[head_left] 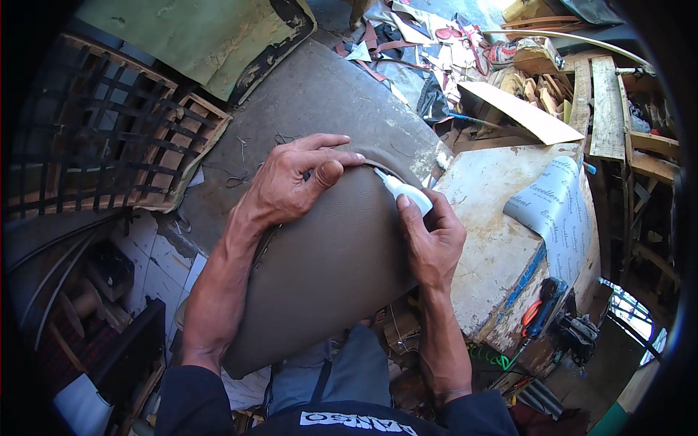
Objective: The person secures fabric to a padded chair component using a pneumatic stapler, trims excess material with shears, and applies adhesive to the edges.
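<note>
A dark brown leather-like upholstered panel (331, 251) lies in front of me, its far end on the grey worktable. My right hand (436, 243) grips a small white glue bottle (411, 198), tilted so that its narrow nozzle meets or nearly meets the panel's far edge. Along that edge runs a raised brown trim strip (385, 168). My left hand (298, 174) rests at the same edge with its fingers stretched out, the index fingertip on the trim just left of the nozzle. The underside of the panel is hidden.
The grey worktable (298, 94) spreads beyond the panel. On the left stands a wooden frame with black webbing (123, 138). A worn wooden bench (480, 196) at the right carries printed sheeting (556, 203); an air tool (542, 309) hangs at its side. Fabric scraps (414, 51) lie at the back.
</note>
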A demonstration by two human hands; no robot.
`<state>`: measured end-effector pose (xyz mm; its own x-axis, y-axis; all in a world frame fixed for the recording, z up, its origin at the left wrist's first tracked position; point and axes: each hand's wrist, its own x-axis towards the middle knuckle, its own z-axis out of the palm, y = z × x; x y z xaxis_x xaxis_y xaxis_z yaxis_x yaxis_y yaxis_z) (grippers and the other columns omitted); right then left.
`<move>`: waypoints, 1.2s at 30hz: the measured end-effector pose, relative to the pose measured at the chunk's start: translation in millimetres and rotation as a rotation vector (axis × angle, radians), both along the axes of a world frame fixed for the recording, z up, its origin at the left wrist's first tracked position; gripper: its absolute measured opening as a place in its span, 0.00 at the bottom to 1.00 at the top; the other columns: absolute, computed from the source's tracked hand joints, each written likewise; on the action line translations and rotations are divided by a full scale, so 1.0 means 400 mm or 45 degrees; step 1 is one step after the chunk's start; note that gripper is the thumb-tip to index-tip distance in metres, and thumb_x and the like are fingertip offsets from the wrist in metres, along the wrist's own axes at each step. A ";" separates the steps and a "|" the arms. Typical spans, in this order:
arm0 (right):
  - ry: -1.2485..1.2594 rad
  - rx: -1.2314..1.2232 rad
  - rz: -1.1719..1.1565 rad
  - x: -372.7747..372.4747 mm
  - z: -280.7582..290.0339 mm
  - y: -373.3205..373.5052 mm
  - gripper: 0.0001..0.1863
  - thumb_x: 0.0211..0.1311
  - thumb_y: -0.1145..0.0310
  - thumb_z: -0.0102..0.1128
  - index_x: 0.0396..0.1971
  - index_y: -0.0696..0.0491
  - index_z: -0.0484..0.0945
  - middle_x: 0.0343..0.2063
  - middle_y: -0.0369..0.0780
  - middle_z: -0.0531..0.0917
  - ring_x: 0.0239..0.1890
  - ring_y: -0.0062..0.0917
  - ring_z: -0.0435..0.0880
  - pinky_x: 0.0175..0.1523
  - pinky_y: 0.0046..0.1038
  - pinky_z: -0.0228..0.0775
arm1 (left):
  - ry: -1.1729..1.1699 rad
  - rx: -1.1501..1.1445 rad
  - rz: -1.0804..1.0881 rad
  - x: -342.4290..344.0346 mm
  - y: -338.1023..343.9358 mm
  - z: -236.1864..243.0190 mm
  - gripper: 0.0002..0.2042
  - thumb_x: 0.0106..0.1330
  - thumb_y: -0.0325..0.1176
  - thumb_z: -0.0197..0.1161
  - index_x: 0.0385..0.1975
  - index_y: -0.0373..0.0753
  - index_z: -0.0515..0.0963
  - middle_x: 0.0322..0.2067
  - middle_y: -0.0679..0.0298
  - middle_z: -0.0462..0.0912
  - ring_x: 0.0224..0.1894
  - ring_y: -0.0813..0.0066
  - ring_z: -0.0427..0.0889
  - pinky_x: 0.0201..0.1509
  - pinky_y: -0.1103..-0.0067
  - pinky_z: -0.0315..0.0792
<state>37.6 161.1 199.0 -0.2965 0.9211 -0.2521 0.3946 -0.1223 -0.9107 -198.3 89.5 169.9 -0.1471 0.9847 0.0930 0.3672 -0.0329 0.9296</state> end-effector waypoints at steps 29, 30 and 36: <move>0.878 -0.500 -0.266 0.105 -0.034 -0.013 0.16 0.72 0.65 0.64 0.51 0.59 0.77 0.28 0.40 0.83 0.27 0.21 0.80 0.33 0.26 0.75 | 0.080 0.030 0.035 0.012 0.003 0.014 0.24 0.72 0.56 0.63 0.50 0.41 0.87 0.54 0.47 0.82 0.52 0.48 0.86 0.55 0.65 0.81; 0.881 -0.500 -0.267 0.105 -0.033 -0.012 0.16 0.72 0.65 0.64 0.51 0.59 0.77 0.28 0.40 0.83 0.27 0.21 0.80 0.33 0.26 0.75 | 0.158 0.034 0.029 0.014 0.006 0.017 0.24 0.72 0.56 0.63 0.50 0.41 0.87 0.55 0.48 0.82 0.51 0.48 0.87 0.54 0.65 0.81; 0.870 -0.508 -0.277 0.114 -0.042 -0.015 0.17 0.72 0.65 0.64 0.51 0.60 0.76 0.28 0.41 0.83 0.27 0.22 0.80 0.33 0.26 0.75 | 0.136 0.077 0.056 0.023 0.008 0.035 0.29 0.72 0.61 0.57 0.57 0.41 0.84 0.61 0.49 0.77 0.60 0.48 0.81 0.63 0.63 0.76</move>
<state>83.2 155.3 182.3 -0.3285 0.8550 -0.4013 -0.3011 -0.4975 -0.8135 -189.0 92.5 183.9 -0.1764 0.9697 0.1691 0.4665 -0.0690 0.8818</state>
